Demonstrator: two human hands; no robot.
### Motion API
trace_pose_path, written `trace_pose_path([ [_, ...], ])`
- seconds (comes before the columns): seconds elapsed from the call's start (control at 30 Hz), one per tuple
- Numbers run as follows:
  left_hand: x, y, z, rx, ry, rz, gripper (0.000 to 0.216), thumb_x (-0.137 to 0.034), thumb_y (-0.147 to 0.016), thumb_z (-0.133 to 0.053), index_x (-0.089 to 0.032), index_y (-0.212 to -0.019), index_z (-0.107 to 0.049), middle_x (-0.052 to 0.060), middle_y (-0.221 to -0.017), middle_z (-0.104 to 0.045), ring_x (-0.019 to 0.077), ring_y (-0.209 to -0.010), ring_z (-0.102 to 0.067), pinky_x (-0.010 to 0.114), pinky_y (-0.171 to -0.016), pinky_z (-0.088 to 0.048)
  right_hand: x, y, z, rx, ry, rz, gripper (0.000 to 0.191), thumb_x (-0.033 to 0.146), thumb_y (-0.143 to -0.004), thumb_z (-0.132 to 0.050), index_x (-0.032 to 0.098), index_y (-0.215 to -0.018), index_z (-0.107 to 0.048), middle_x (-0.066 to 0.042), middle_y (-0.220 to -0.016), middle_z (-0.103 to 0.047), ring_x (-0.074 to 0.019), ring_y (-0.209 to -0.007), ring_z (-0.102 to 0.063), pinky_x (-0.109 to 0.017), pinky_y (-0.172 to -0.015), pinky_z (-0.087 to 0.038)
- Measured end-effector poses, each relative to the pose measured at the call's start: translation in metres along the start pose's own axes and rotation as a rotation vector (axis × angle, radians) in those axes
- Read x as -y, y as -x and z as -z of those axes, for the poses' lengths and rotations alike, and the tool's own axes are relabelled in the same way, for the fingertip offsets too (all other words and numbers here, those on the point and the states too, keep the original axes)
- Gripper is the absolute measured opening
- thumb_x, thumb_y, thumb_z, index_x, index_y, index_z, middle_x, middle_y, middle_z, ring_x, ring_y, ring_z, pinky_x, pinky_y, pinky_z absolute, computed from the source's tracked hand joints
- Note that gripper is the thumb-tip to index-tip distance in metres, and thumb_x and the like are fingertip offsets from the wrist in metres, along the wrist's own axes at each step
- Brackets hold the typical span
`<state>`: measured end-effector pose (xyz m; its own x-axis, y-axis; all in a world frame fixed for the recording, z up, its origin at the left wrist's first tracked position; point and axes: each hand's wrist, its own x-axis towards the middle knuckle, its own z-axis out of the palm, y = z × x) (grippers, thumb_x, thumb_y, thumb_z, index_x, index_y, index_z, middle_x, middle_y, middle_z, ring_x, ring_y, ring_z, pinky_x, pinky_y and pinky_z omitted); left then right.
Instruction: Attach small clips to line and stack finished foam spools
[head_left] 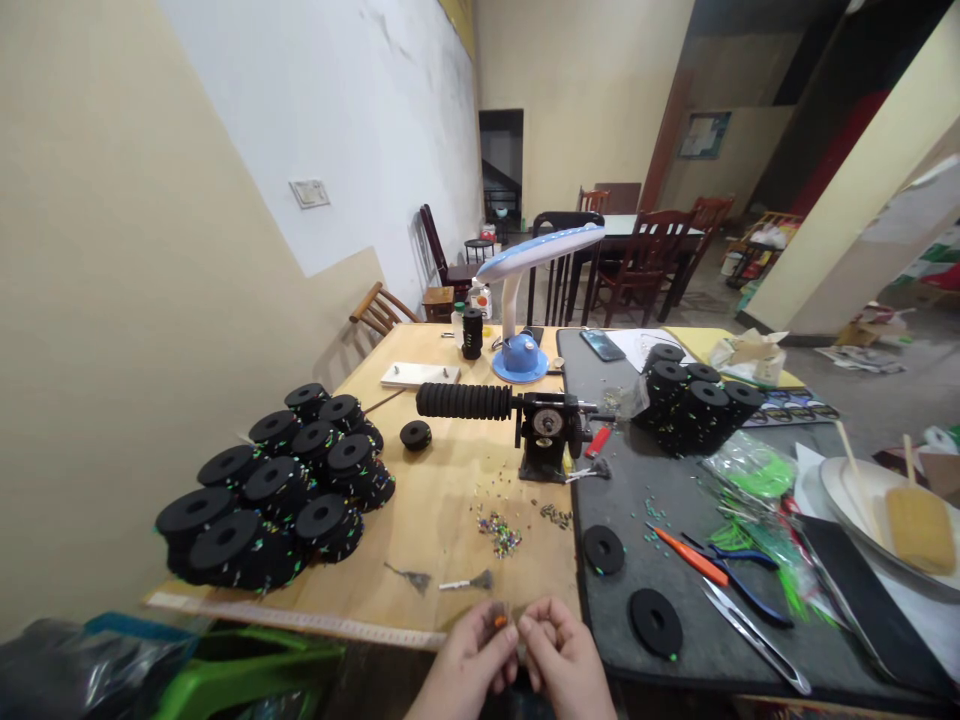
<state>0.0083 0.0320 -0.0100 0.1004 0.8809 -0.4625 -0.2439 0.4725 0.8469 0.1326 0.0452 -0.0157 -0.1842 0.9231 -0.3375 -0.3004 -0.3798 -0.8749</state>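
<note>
My left hand [469, 665] and my right hand [562, 660] meet at the near edge of the wooden table [442, 500], fingertips pinched together. A tiny orange piece [499, 621] shows between the left fingertips; what the right fingers pinch is too small to make out. Just beyond the hands lie a scatter of coloured beads [499, 530] and two small grey tassel-like bits [469, 582]. A black winding device [544, 430] with a ribbed black roller [465, 401] stands further back.
Stacks of black foam discs [277, 500] fill the left of the table, more discs [694, 400] sit on the dark mat [675, 560]. Orange-handled cutter [686, 555], blue scissors [739, 585], tweezers [754, 640], green strands [750, 470], blue desk lamp [525, 300], phone [601, 345], plate [862, 500].
</note>
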Motion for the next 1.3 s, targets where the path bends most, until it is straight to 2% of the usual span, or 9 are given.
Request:
trace_pose_path([
  [0.2,0.008,-0.004,0.001,0.041,0.108,0.015,0.051,-0.059,-0.056,-0.079,-0.017,-0.077,-0.057,-0.005,-0.057,-0.053,0.0104,-0.051,-0.048,0.023,-0.049,-0.031,-0.002,0.0,0.004,-0.016,-0.058,-0.01,0.058,0.072,-0.056,-0.074,0.02,-0.063,-0.049,0.014,-0.034,-0.035,-0.0041,-0.034,-0.021,-0.018,-0.038,-0.014],
  [0.4,0.003,-0.001,0.001,0.088,0.001,-0.15,0.042,-0.045,-0.06,-0.084,-0.018,-0.075,-0.055,-0.005,-0.066,-0.051,0.0111,-0.062,-0.048,0.022,-0.059,-0.037,-0.004,0.002,0.005,-0.041,-0.071,0.036,0.055,0.069,-0.06,-0.074,0.02,-0.062,-0.048,0.014,-0.037,-0.032,-0.0038,-0.036,-0.018,-0.018,-0.039,-0.014],
  [0.5,-0.005,0.002,-0.003,0.048,-0.032,-0.114,0.04,-0.047,-0.063,-0.08,-0.018,-0.072,-0.055,-0.005,-0.061,-0.051,0.0105,-0.055,-0.046,0.022,-0.053,-0.035,-0.004,0.002,0.007,-0.041,-0.03,0.06,0.054,0.069,-0.064,-0.071,0.02,-0.063,-0.048,0.014,-0.038,-0.033,-0.0041,-0.036,-0.019,-0.018,-0.039,-0.014],
  [0.63,-0.009,0.005,-0.006,0.011,-0.049,-0.07,0.028,-0.041,-0.07,-0.073,-0.018,-0.071,-0.056,-0.006,-0.055,-0.052,0.0103,-0.049,-0.046,0.022,-0.049,-0.033,-0.004,0.003,0.007,-0.05,0.016,0.081,0.056,0.072,-0.064,-0.068,0.021,-0.063,-0.046,0.014,-0.038,-0.032,-0.0042,-0.036,-0.019,-0.018,-0.038,-0.015],
  [0.77,-0.009,0.006,-0.007,0.013,-0.012,-0.065,0.019,-0.033,-0.071,-0.066,-0.019,-0.07,-0.054,-0.006,-0.058,-0.053,0.0112,-0.051,-0.05,0.022,-0.049,-0.034,-0.005,0.004,0.007,-0.068,0.025,0.089,0.057,0.074,-0.064,-0.068,0.021,-0.063,-0.046,0.014,-0.038,-0.031,-0.0038,-0.035,-0.019,-0.017,-0.037,-0.015],
  [0.97,-0.01,0.008,-0.007,0.061,-0.044,-0.084,0.007,-0.018,-0.068,-0.059,-0.019,-0.07,-0.053,-0.006,-0.055,-0.054,0.0107,-0.052,-0.047,0.022,-0.052,-0.034,-0.008,0.003,0.009,-0.091,-0.007,0.111,0.055,0.07,-0.066,-0.069,0.021,-0.064,-0.046,0.014,-0.039,-0.031,-0.0035,-0.036,-0.02,-0.016,-0.037,-0.015],
  [1.2,-0.007,0.007,-0.007,0.085,-0.056,-0.091,0.009,-0.02,-0.067,-0.056,-0.018,-0.076,-0.053,-0.005,-0.058,-0.055,0.0114,-0.052,-0.049,0.022,-0.052,-0.035,-0.009,0.004,0.009,-0.092,-0.003,0.107,0.054,0.07,-0.065,-0.07,0.02,-0.064,-0.048,0.014,-0.04,-0.031,-0.0034,-0.036,-0.02,-0.017,-0.037,-0.014],
  [1.3,-0.007,0.007,-0.007,0.077,-0.109,-0.098,0.006,-0.02,-0.067,-0.054,-0.018,-0.072,-0.052,-0.004,-0.055,-0.055,0.0114,-0.05,-0.049,0.023,-0.051,-0.035,-0.009,0.004,0.009,-0.091,0.0,0.104,0.054,0.07,-0.065,-0.07,0.021,-0.064,-0.047,0.014,-0.04,-0.03,-0.0036,-0.036,-0.02,-0.017,-0.037,-0.015],
])
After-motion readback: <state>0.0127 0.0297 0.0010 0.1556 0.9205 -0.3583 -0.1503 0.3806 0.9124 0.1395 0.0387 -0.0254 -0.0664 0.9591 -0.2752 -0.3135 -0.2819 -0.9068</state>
